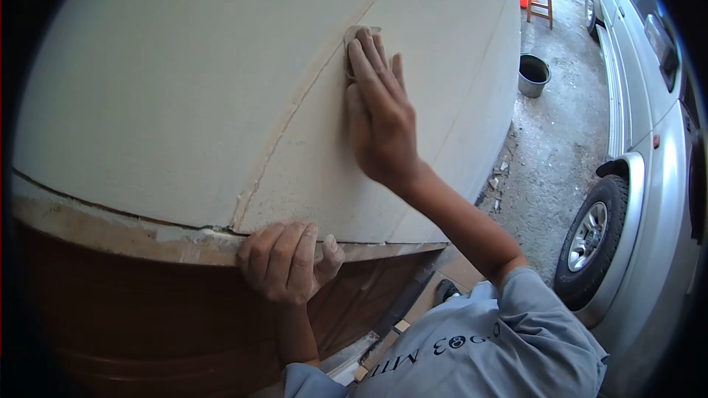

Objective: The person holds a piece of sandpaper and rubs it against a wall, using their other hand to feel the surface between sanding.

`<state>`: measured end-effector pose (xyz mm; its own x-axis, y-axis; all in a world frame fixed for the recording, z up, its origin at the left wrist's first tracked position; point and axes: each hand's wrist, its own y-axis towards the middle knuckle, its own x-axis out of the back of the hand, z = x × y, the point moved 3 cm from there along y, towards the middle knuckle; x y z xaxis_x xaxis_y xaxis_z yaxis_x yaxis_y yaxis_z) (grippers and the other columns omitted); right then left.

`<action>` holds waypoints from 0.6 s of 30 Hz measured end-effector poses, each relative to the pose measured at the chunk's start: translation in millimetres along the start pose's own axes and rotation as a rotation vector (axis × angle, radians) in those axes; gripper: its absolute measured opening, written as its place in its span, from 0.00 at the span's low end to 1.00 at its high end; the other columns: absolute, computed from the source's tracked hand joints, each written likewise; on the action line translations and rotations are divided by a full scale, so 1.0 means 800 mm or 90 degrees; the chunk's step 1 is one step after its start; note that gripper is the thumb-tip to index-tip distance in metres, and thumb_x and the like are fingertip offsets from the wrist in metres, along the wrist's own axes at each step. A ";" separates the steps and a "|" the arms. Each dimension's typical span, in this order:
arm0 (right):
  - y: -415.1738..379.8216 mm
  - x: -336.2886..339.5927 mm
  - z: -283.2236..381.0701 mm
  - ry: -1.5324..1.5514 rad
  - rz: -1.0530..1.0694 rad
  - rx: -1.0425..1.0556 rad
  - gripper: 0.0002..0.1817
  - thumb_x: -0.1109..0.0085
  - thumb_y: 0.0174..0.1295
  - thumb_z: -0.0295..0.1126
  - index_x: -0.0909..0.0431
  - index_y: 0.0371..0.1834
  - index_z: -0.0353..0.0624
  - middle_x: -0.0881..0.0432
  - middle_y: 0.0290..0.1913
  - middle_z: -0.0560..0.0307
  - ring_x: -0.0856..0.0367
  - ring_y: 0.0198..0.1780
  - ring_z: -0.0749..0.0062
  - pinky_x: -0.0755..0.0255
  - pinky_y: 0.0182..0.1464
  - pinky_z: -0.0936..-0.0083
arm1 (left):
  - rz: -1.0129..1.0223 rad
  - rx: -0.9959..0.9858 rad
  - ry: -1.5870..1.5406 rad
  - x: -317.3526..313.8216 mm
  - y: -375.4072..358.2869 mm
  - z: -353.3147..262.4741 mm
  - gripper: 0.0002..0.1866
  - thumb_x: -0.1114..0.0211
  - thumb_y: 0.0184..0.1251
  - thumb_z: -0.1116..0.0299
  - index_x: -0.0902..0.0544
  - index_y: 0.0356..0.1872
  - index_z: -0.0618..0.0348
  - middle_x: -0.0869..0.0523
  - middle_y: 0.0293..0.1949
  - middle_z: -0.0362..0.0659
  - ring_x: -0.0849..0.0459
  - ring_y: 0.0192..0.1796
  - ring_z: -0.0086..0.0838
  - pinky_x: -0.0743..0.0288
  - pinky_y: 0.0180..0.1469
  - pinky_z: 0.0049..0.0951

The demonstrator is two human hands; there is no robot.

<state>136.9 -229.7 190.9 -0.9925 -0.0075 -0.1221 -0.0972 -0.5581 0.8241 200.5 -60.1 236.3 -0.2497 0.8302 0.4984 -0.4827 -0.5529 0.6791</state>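
My right hand [383,114] presses a thin flat sheet [354,32], which looks like sandpaper, against the pale wall panel [184,88]. Its fingers lie together over the sheet and hide most of it. Under the sheet's left side runs a rough, cracked seam [291,114], slanting from upper right to lower left. Lower down, my left hand [284,262] has its fingers hooked over the narrow ledge [166,239] at the panel's bottom edge, close to the seam's lower end. Pale dust coats the fingers of both hands.
Brown panelling [147,309] lies below the ledge. On the concrete floor to the right stand a black bucket [534,76] and a wooden stool [540,1]. A silver vehicle [649,88] with its wheel [590,236] lines the right side. Debris [495,183] lies along the wall's foot.
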 end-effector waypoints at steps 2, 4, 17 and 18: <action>-0.040 -0.008 0.017 0.022 0.039 -0.017 0.26 0.52 0.54 0.20 0.34 0.61 0.33 0.35 0.65 0.41 0.42 0.69 0.47 0.56 0.68 0.43 | -0.003 0.000 0.000 0.002 -0.001 0.001 0.07 0.40 0.54 0.65 0.21 0.24 0.57 0.18 0.25 0.39 0.21 0.30 0.30 0.29 0.37 0.32; -0.128 -0.005 0.043 0.039 0.170 -0.047 0.24 0.54 0.57 0.24 0.32 0.59 0.33 0.35 0.65 0.40 0.43 0.70 0.51 0.60 0.69 0.46 | -0.009 -0.011 -0.008 0.001 -0.001 0.003 0.07 0.40 0.54 0.66 0.21 0.24 0.57 0.18 0.25 0.39 0.21 0.30 0.30 0.29 0.37 0.32; -0.162 0.002 0.003 -0.008 0.167 0.089 0.23 0.50 0.56 0.23 0.29 0.58 0.34 0.31 0.62 0.41 0.39 0.68 0.52 0.61 0.70 0.49 | -0.005 -0.008 -0.026 0.004 -0.003 0.005 0.07 0.41 0.54 0.65 0.20 0.24 0.56 0.18 0.26 0.38 0.20 0.32 0.30 0.29 0.38 0.32; -0.136 0.002 0.004 -0.004 0.155 0.088 0.23 0.50 0.56 0.23 0.30 0.58 0.34 0.31 0.62 0.41 0.39 0.68 0.52 0.62 0.70 0.49 | -0.001 -0.009 -0.026 0.004 -0.003 0.005 0.07 0.41 0.54 0.65 0.20 0.24 0.56 0.18 0.26 0.38 0.20 0.32 0.29 0.29 0.38 0.32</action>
<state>145.9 -166.2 103.4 -0.9883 -0.1219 0.0912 0.1347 -0.4219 0.8966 204.3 -56.2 238.6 -0.2151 0.8271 0.5193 -0.4945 -0.5507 0.6724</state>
